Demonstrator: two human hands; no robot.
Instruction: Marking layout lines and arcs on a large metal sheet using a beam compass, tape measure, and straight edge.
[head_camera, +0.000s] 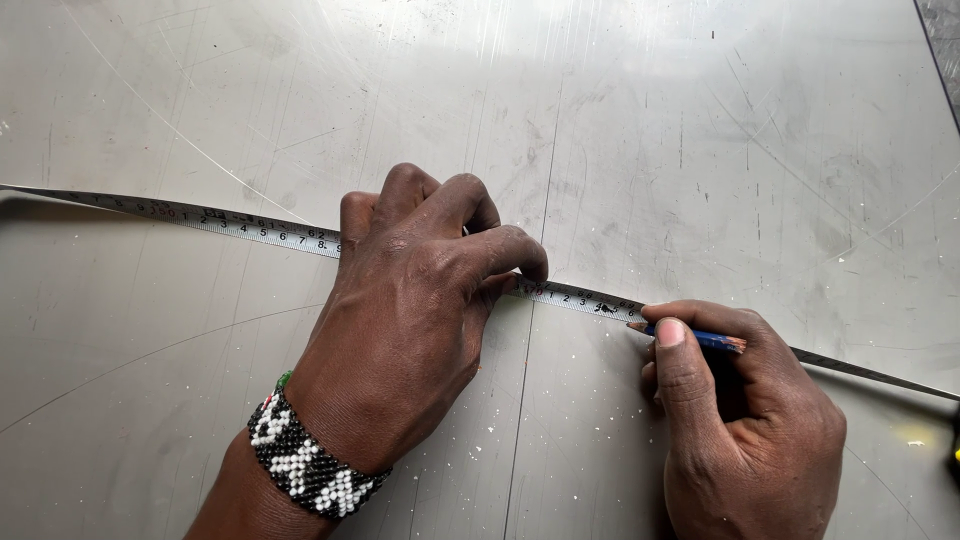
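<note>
A: What fills the view?

B: 1 scratched grey metal sheet (700, 130), running past every edge, so its full outline can't be made out. Thin scribed lines and curves cross it.

A: And on it?

B: 1 steel tape measure blade (230, 226), stretched from the left edge down to the right. Its middle is hidden under the left hand (410, 310) and part runs behind the right hand (750, 420); its case is out of view.

A: The hands?

B: 2. The left is pressed down with fingers curled, pinning the blade flat to the sheet. It wears 1 black-and-white beaded bracelet (305, 465). The right is closed around 1 blue pencil (700, 339), the tip touching the sheet just beside the blade's lower edge
</note>
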